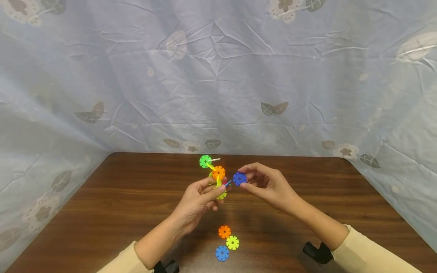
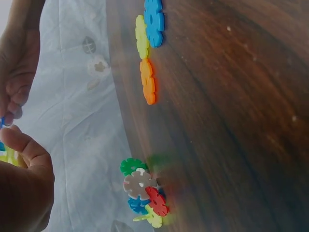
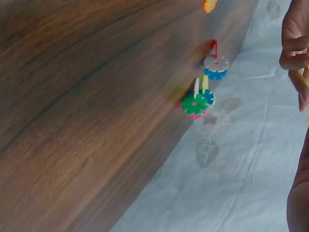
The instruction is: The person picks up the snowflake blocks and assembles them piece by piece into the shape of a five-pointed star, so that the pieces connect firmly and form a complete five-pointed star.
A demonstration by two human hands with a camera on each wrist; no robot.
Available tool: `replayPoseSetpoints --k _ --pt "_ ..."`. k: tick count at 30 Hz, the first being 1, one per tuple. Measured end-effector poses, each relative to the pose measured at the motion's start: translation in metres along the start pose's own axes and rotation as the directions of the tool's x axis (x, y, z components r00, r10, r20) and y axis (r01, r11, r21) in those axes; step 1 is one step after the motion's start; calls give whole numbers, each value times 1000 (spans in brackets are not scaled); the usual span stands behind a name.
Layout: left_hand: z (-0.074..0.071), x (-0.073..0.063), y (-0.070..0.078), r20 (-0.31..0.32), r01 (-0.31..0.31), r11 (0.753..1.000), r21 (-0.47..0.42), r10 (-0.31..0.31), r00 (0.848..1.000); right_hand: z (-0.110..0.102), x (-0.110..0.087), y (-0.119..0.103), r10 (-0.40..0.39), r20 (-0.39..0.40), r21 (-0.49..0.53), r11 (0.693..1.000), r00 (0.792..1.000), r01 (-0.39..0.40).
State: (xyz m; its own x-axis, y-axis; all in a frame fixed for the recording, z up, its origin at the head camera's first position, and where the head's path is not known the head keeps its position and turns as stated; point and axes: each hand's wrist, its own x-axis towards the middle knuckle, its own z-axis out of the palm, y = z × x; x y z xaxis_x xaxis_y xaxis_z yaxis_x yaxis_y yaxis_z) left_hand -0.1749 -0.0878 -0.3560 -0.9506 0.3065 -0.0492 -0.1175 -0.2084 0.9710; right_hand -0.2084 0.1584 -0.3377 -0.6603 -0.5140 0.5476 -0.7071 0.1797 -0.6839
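Observation:
In the head view my left hand (image 1: 201, 199) grips a linked chain of notched plastic discs between thumb and fingers. An orange disc (image 1: 219, 173) and a green disc (image 1: 205, 161) show toward its far end, and a yellow-green disc (image 1: 222, 195) sits by the fingers. A light-blue disc (image 1: 228, 183) juts out edge-on beside the left thumb. My right hand (image 1: 269, 185) pinches a dark-blue disc (image 1: 239, 178) at its rim, a short gap to the right of the chain. The fingers of the left hand hide part of the chain.
Loose orange (image 1: 224, 231), yellow (image 1: 233, 242) and blue (image 1: 222, 253) discs lie on the brown wooden table (image 1: 136, 182), nearer me. The left wrist view shows a multicoloured disc cluster (image 2: 142, 186) low over the tabletop. A patterned curtain (image 1: 218, 94) surrounds the table's back and sides.

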Motion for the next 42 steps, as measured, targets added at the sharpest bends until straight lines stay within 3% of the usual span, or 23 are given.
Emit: replayPoseSetpoints --k 12,25,35,42 --pt "5 -1 1 21 17 1000 -8 -17 1000 2 -2 -6 41 18 97 994 999 -43" --pt "8 -1 0 -5 24 1000 -17 -24 1000 8 -7 -3 104 29 163 981 994 -108" --pt "6 -5 1 -30 32 999 2 -32 999 12 -9 1 61 23 186 980 998 -65" --pt "6 -6 1 -23 28 1000 -12 -28 999 14 -9 0 3 10 122 993 1000 -4"
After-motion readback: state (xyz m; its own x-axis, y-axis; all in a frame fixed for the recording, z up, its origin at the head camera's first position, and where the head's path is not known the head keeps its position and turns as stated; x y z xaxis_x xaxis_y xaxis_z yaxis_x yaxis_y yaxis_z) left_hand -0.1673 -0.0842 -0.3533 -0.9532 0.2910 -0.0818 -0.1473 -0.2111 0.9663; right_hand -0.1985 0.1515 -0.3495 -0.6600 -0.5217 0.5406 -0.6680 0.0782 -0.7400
